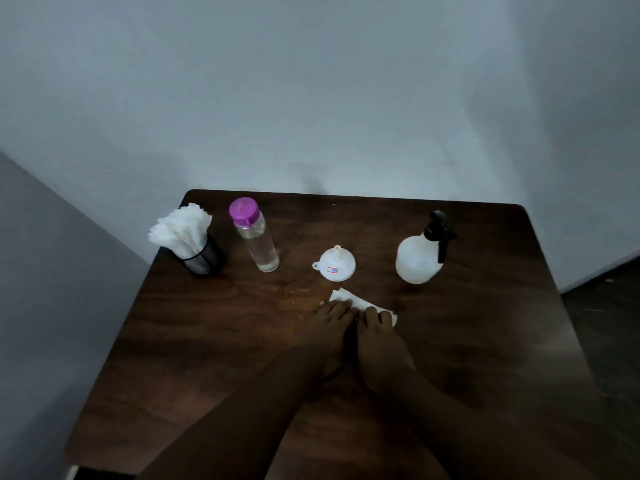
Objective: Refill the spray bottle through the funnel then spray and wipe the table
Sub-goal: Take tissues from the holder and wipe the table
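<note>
The folded white tissue (pixel 346 298) lies flat near the middle of the bench (pixel 214 341), its long axis running from far left to near right, just in front of the funnel (pixel 337 265). Both hands press on its near edge: the left hand (pixel 329 327) covers the left part and the right hand (pixel 377 336) the right part, the two side by side and almost touching. Each grip is spread flat, fingers straight on the paper and curled round nothing. The spray bottle (pixel 417 258) stands upright to the right of the funnel and well apart from the hands, its white body topped by a black head whose trigger lever hangs down on the right side. The funnel sits upside down, wide mouth on the wood and spout pointing up, with a small tab to its left and a red-bordered sticker on its wall. The bench is dark brown wood with rounded far corners, pushed against a pale grey wall (pixel 311 98); dark floor (pixel 606 306) shows past its right edge. To the left stands a clear bottle (pixel 258 242) with a purple cap, and at the far-left corner a dark mesh holder (pixel 206 259) packed with white tissues (pixel 180 226). Nothing lies between the hands and the spray bottle.
</note>
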Demonstrator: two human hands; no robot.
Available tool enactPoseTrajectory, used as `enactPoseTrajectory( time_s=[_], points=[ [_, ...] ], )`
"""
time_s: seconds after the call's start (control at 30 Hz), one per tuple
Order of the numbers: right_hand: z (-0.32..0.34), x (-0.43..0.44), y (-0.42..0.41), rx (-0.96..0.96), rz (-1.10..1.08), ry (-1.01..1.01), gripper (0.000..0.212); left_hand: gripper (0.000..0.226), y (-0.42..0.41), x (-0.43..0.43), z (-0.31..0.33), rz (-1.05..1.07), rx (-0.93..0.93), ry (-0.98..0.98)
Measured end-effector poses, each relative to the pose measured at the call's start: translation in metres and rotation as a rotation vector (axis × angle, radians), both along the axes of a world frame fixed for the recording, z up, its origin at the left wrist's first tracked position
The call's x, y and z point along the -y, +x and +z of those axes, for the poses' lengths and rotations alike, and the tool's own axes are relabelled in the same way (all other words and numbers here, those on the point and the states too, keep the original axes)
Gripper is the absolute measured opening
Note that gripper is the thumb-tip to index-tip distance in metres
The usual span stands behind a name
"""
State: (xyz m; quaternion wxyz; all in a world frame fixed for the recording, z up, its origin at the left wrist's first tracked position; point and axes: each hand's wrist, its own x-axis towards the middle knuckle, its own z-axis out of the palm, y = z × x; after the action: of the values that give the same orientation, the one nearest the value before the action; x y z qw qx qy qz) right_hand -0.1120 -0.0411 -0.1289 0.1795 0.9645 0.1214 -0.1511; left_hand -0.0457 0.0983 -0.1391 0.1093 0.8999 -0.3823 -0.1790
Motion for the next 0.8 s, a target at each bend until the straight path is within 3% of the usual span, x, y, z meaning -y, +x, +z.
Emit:
enactPoseTrajectory(
  time_s=[0.27, 0.8],
  points=[
    [0.003, -0.06, 0.033, -0.019, 0.077, -0.012, 0.061, 0.071, 0.024, -0.067, -0.01, 0.089, -0.022, -0.006],
    [0.005, -0.186, 0.1, -0.021, 0.216, -0.02, 0.05, 0.064, 0.059, -0.197, -0.012, 0.282, 0.019, -0.024]
  ],
)
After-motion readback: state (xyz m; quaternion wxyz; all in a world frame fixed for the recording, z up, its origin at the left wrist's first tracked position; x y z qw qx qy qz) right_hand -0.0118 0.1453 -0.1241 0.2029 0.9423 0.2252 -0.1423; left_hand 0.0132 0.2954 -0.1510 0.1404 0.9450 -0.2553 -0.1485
